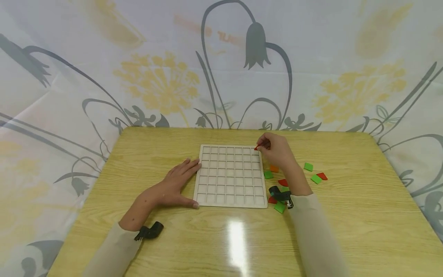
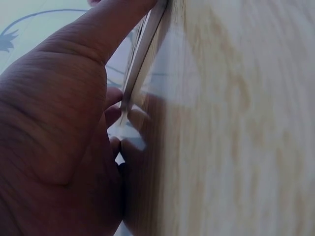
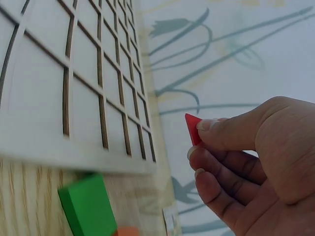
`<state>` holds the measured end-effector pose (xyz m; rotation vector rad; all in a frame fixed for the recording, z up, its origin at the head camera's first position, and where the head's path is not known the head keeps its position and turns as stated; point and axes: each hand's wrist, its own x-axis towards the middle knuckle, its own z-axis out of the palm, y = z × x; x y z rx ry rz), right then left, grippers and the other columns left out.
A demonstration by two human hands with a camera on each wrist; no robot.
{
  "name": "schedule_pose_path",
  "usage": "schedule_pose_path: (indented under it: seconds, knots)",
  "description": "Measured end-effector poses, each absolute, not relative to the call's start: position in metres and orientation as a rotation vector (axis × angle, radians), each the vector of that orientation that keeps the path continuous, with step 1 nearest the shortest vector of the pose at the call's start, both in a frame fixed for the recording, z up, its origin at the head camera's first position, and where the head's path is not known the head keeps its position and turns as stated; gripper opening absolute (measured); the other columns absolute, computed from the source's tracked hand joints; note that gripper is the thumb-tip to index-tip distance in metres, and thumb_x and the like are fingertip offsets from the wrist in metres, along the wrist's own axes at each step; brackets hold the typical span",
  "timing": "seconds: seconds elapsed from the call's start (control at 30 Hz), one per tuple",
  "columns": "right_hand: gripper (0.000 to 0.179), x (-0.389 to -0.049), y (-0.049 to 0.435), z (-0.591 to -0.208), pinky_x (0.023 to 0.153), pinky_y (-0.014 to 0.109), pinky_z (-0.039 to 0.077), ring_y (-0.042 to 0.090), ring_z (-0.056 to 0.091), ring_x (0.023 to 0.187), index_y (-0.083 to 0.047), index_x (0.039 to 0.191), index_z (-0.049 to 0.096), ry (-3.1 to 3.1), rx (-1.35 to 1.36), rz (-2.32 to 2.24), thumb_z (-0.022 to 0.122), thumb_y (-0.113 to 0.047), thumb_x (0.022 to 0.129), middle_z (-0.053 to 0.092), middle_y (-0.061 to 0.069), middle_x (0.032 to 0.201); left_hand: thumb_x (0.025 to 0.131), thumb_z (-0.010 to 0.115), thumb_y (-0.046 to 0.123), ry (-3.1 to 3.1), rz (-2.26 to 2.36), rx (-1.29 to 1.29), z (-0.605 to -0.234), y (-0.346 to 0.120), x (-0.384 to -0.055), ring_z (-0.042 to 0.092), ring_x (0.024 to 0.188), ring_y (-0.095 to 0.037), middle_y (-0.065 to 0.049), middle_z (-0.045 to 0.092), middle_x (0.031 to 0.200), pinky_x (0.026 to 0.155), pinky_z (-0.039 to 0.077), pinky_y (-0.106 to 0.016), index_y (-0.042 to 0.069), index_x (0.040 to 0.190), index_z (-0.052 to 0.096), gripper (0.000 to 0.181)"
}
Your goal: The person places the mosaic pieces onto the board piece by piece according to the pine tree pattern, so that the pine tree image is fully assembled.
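Tile, red and pointed, likely light, stiff and slippery, best taken by its faces, is pinched in the right hand near the far right corner of the grid board, while the left hand, thumb spread from fingers, touches the board's left edge.

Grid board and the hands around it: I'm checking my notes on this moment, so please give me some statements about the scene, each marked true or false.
1. The right hand pinches a red piece. True.
2. The left hand is lifted well away from the grid board. False: it touches the board's left edge.
3. Pieces fill most of the board's squares. False: no piece lies in the squares that show.
4. A green piece lies on the table to the right of the board. True.
5. An orange piece lies left of the board. False: it lies on the right.
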<state>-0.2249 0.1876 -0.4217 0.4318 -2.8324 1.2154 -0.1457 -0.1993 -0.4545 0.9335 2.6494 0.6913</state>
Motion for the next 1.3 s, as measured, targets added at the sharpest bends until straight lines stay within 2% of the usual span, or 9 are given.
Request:
schedule_pose_path:
  seconds: [0.17, 0.73, 1.3]
  knots:
    - [0.007, -0.228, 0.17, -0.425, 0.082, 0.046, 0.057, 0.032, 0.069, 0.091, 0.001, 0.106, 0.07, -2.806, 0.465, 1.235, 0.065, -0.001, 0.101, 0.073, 0.016, 0.099, 0.085, 0.08, 0.067, 2.66, 0.691, 0.938, -0.457, -0.2, -0.147, 0.002, 0.165, -0.034, -0.002, 0.009, 0.179, 0.127, 0.011, -0.065, 0.016, 0.172, 0.018, 0.119]
    - [0.011, -0.236, 0.12, -0.438, 0.081, 0.045, 0.058, 0.031, 0.07, 0.091, 0.0, 0.109, 0.074, -2.796, 0.418, 1.316, 0.069, -0.003, 0.101, 0.074, 0.015, 0.102, 0.083, 0.085, 0.061, 2.669, 0.714, 0.963, -0.459, -0.197, -0.146, 0.004, 0.164, -0.037, -0.006, 0.012, 0.179, 0.127, 0.012, -0.066, 0.012, 0.171, 0.02, 0.12]
    - [0.013, -0.242, 0.103, -0.453, 0.086, 0.046, 0.058, 0.031, 0.07, 0.096, -0.003, 0.107, 0.077, -2.825, 0.424, 1.305, 0.066, -0.002, 0.101, 0.074, 0.013, 0.105, 0.082, 0.085, 0.063, 2.672, 0.689, 0.927, -0.458, -0.199, -0.148, 0.002, 0.165, -0.033, -0.002, 0.011, 0.179, 0.127, 0.012, -0.064, 0.015, 0.172, 0.02, 0.121]
